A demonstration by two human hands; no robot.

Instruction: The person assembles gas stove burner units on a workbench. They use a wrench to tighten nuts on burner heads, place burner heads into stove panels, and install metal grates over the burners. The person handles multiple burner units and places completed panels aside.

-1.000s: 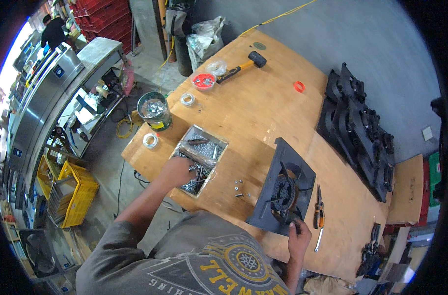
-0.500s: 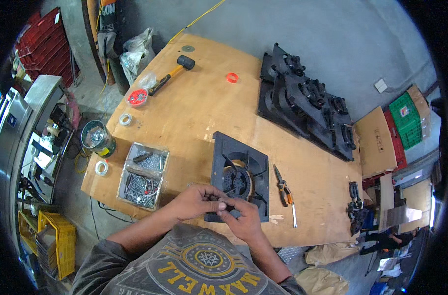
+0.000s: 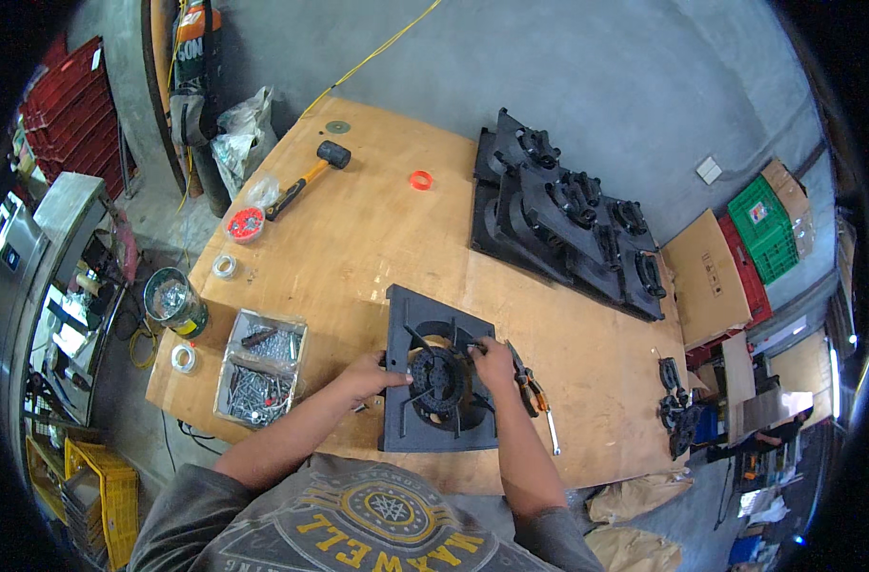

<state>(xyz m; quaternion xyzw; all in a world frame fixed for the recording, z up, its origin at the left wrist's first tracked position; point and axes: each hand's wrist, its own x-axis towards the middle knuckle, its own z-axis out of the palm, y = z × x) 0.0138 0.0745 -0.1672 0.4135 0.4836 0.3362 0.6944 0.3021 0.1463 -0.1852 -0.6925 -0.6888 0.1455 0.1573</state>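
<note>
A black square single-burner gas stove (image 3: 398, 419) lies on the wooden table in front of me, its round burner head (image 3: 438, 379) in the middle with dark pan-support prongs around it. My left hand (image 3: 366, 377) grips the stove's left side, thumb laid over the top towards the burner. At the far right of the burner, my right hand (image 3: 493, 364) has its fingers curled and pinched at a pan-support prong (image 3: 474, 345); the fingertips partly hide what is there. Pliers (image 3: 523, 383) with orange-and-black handles and a metal wrench (image 3: 553, 434) lie just right of the stove.
Left of the stove stands a box (image 3: 227, 386) of screws and tools. Farther left are a bucket (image 3: 175, 297), tape rolls (image 3: 183, 357) and a red tub (image 3: 245, 225). A mallet (image 3: 306, 181) lies beyond. Black stove bodies (image 3: 558, 214) are stacked at the back right.
My hands were together over the stove's front edge, fingers pinched. They have parted: the left is at the stove's left side, the right farther forward at the prong. The whole view has shifted slightly.
</note>
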